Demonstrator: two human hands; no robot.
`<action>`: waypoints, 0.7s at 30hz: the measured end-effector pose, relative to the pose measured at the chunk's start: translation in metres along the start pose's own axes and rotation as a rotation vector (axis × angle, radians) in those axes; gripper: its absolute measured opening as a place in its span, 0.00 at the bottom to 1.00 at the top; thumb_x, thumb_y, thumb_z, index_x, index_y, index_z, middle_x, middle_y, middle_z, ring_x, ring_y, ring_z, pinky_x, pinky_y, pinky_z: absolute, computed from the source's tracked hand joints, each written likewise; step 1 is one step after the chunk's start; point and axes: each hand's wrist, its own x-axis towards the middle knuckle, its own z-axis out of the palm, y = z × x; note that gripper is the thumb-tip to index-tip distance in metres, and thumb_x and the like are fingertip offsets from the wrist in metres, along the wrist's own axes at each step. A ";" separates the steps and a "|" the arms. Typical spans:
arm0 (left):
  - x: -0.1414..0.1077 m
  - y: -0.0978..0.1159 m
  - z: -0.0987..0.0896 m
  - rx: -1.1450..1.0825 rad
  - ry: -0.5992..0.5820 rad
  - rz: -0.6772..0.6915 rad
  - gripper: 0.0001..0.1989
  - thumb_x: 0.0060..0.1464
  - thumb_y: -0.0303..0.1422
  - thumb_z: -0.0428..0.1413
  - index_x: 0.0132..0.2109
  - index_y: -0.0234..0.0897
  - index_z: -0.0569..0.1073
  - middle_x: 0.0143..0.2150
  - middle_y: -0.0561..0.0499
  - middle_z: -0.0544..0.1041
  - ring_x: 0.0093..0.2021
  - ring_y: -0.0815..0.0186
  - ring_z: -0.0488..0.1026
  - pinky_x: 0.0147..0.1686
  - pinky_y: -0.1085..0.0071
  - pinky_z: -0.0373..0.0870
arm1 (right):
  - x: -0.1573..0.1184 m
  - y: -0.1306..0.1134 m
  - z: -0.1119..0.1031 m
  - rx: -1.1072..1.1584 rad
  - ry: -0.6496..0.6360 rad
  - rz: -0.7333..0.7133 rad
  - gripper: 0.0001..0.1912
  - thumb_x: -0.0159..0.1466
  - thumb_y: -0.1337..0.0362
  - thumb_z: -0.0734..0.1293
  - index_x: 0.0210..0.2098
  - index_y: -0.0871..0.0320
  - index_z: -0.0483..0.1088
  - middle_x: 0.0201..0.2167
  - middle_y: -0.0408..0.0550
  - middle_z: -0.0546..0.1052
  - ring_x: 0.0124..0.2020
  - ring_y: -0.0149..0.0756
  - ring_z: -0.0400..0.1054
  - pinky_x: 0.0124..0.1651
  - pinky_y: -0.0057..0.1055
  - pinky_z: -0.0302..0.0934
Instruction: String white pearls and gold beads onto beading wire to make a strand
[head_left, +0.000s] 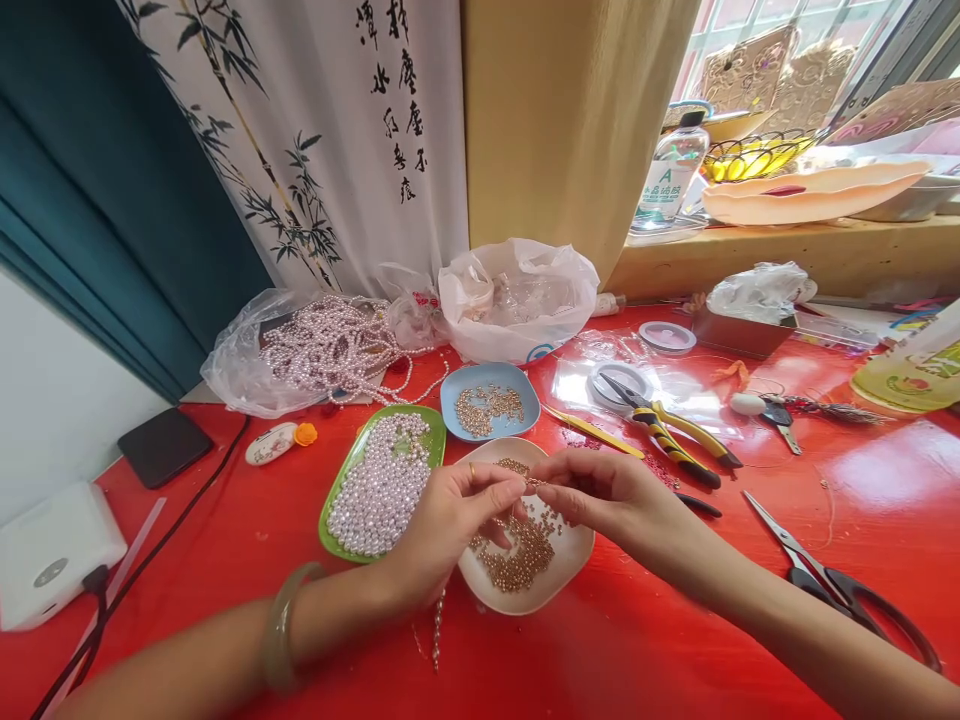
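My left hand is closed in a pinch on a beaded strand, whose pearl-like end hangs below the palm. Fingertips of my right hand meet it, pinching at a few tiny gold beads on the same strand. The fine thread between the fingers is too small to make out. Both hands are above a white dish with loose gold beads. Left of it, a green tray holds pale pearl beads. Behind stands a blue dish with more gold beads.
Pliers, yellow tweezers and black-handled scissors lie to the right on the red table. Pearl strands and a white plastic bag are at the back. A phone, a white device and a cable are at left.
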 end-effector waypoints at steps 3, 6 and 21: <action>0.001 -0.001 0.000 0.012 0.006 -0.011 0.09 0.47 0.35 0.55 0.29 0.32 0.75 0.26 0.50 0.71 0.25 0.72 0.65 0.21 0.79 0.63 | 0.000 0.003 -0.003 -0.152 0.053 -0.087 0.08 0.58 0.63 0.61 0.30 0.60 0.70 0.27 0.45 0.73 0.28 0.30 0.65 0.29 0.25 0.59; 0.001 -0.001 0.000 0.013 0.011 -0.024 0.09 0.46 0.35 0.56 0.29 0.32 0.75 0.25 0.50 0.71 0.25 0.72 0.65 0.21 0.79 0.63 | -0.001 0.004 -0.003 -0.284 0.092 -0.149 0.07 0.58 0.65 0.60 0.28 0.59 0.69 0.24 0.43 0.72 0.27 0.30 0.64 0.28 0.25 0.57; 0.001 -0.002 -0.002 0.162 -0.026 -0.042 0.06 0.44 0.32 0.57 0.27 0.33 0.75 0.22 0.54 0.70 0.21 0.75 0.63 0.21 0.78 0.61 | -0.006 -0.003 -0.008 -0.674 -0.031 -0.307 0.09 0.57 0.72 0.59 0.24 0.60 0.68 0.18 0.40 0.65 0.19 0.25 0.55 0.21 0.23 0.50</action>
